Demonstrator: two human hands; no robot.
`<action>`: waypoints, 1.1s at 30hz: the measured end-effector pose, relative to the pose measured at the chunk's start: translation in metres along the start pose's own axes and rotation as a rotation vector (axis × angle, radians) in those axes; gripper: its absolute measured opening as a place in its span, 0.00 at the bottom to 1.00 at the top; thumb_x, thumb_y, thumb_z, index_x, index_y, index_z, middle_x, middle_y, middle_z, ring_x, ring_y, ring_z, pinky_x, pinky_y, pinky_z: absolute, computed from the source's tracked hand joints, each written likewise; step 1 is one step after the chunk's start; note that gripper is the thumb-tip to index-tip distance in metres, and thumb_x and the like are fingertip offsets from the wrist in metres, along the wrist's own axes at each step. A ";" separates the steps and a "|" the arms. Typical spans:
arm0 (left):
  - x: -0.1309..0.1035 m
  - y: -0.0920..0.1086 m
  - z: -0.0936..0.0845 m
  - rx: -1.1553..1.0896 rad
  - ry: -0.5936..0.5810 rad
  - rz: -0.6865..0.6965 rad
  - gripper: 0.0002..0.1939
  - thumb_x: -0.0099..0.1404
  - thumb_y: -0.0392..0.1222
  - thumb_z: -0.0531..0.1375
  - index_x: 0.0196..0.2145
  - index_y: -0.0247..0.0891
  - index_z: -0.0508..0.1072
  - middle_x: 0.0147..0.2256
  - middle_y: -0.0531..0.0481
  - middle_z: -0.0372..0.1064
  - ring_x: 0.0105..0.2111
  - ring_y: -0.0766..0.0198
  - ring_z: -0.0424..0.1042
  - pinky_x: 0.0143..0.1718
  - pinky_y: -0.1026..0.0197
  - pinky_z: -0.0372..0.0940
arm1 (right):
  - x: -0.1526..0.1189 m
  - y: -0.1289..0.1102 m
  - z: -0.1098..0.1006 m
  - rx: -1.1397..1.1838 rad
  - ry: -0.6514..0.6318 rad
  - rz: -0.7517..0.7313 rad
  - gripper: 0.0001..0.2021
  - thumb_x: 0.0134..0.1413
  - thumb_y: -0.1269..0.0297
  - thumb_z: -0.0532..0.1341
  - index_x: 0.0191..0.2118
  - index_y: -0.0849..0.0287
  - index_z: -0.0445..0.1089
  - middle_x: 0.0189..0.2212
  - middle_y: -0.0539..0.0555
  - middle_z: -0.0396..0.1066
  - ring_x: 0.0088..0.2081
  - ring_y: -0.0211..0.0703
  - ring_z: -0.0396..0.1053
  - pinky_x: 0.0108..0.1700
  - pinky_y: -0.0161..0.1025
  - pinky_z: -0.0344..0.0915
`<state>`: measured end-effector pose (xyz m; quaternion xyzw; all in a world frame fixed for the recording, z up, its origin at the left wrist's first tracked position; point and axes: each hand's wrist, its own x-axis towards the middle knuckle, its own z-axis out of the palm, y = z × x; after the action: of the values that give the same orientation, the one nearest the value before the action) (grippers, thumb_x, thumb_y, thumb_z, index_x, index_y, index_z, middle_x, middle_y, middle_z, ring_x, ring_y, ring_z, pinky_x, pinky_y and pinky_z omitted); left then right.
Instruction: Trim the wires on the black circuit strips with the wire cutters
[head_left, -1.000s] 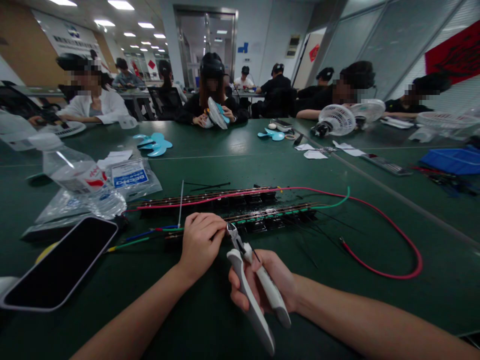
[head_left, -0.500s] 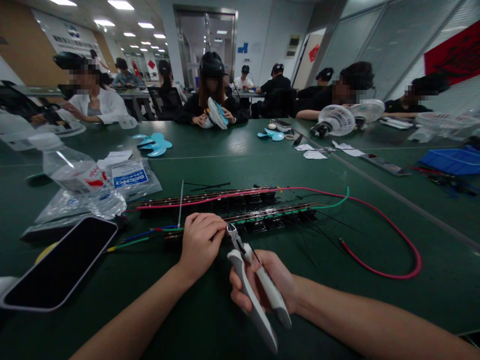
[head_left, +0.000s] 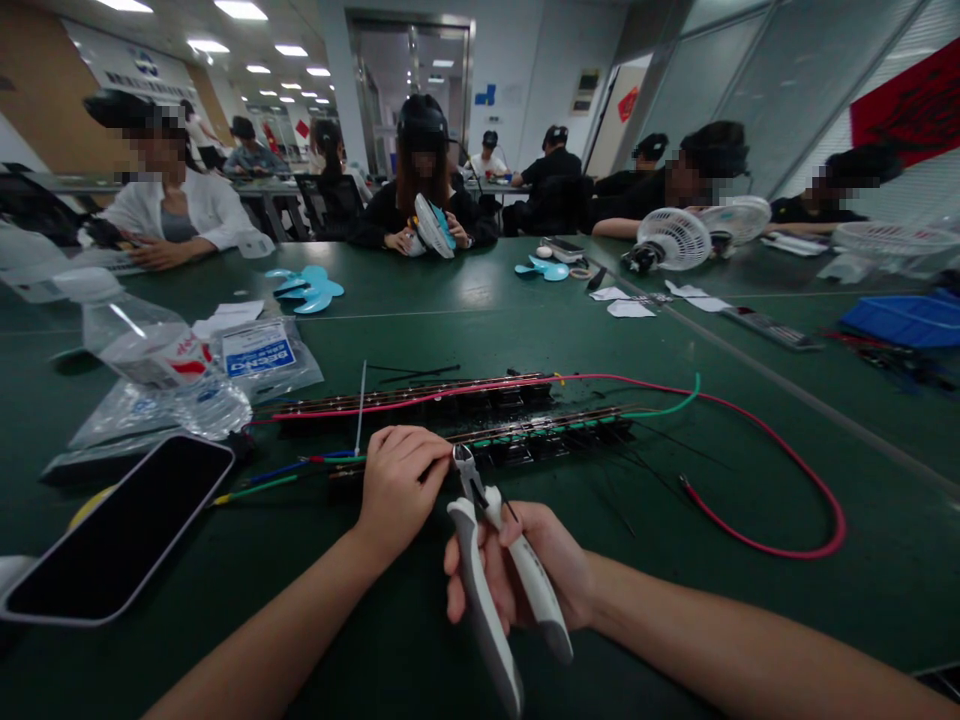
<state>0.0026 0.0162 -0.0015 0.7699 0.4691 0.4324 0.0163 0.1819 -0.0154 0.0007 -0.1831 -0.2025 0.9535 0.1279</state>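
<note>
Two long black strips lie side by side on the green table. The far strip [head_left: 495, 392] has a red cable [head_left: 750, 420] along it; the near strip [head_left: 555, 435] has a green wire [head_left: 679, 405] at its right end. My left hand [head_left: 405, 485] rests on the near strip, its fingers bent together over it; what they pinch is hidden. My right hand [head_left: 529, 565] holds grey-and-white cutting pliers [head_left: 480, 540], handles spread, with their jaws at the strip beside my left fingertips. A white cable tie [head_left: 362, 410] stands up left of my hand.
A phone [head_left: 124, 530], a water bottle [head_left: 161, 345] and a plastic bag [head_left: 270, 355] are at the left. Blue fan blades [head_left: 307, 290] lie farther back. Several people sit beyond, one [head_left: 424, 190] holding a fan. A blue tray [head_left: 907, 320] is at the right.
The pliers' handles have spread wider and swung left, and my right fingers have loosened around them. My left hand has hardly moved. A person at the far left has shifted posture.
</note>
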 end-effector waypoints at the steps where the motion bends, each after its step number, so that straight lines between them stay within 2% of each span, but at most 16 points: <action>1: 0.000 0.000 0.000 0.001 -0.004 -0.002 0.05 0.63 0.36 0.59 0.32 0.41 0.75 0.34 0.52 0.77 0.39 0.58 0.71 0.47 0.50 0.56 | 0.000 0.000 0.001 0.010 0.002 0.005 0.28 0.36 0.59 0.49 0.43 0.74 0.67 0.35 0.70 0.74 0.25 0.43 0.70 0.26 0.35 0.61; 6: 0.001 0.001 -0.001 0.001 -0.010 -0.008 0.05 0.63 0.36 0.59 0.32 0.41 0.75 0.35 0.52 0.77 0.39 0.58 0.71 0.47 0.50 0.57 | -0.001 -0.002 0.003 0.027 0.011 0.030 0.30 0.37 0.60 0.49 0.47 0.75 0.66 0.37 0.69 0.74 0.30 0.45 0.71 0.29 0.36 0.61; 14: 0.001 0.002 -0.001 0.007 -0.013 -0.010 0.05 0.63 0.36 0.59 0.32 0.41 0.75 0.34 0.52 0.77 0.38 0.58 0.71 0.46 0.50 0.57 | -0.001 -0.002 0.003 0.025 0.014 0.026 0.30 0.38 0.60 0.49 0.47 0.75 0.65 0.36 0.69 0.74 0.30 0.46 0.71 0.30 0.37 0.61; 33: 0.000 0.001 0.000 0.017 -0.018 0.011 0.05 0.63 0.36 0.58 0.33 0.40 0.74 0.35 0.51 0.77 0.39 0.57 0.71 0.46 0.50 0.57 | -0.002 -0.002 0.003 0.016 0.013 0.015 0.30 0.37 0.60 0.49 0.46 0.75 0.66 0.35 0.69 0.74 0.25 0.42 0.68 0.26 0.34 0.57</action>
<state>0.0031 0.0162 -0.0009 0.7764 0.4683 0.4216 0.0117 0.1830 -0.0150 0.0045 -0.1896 -0.1927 0.9548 0.1236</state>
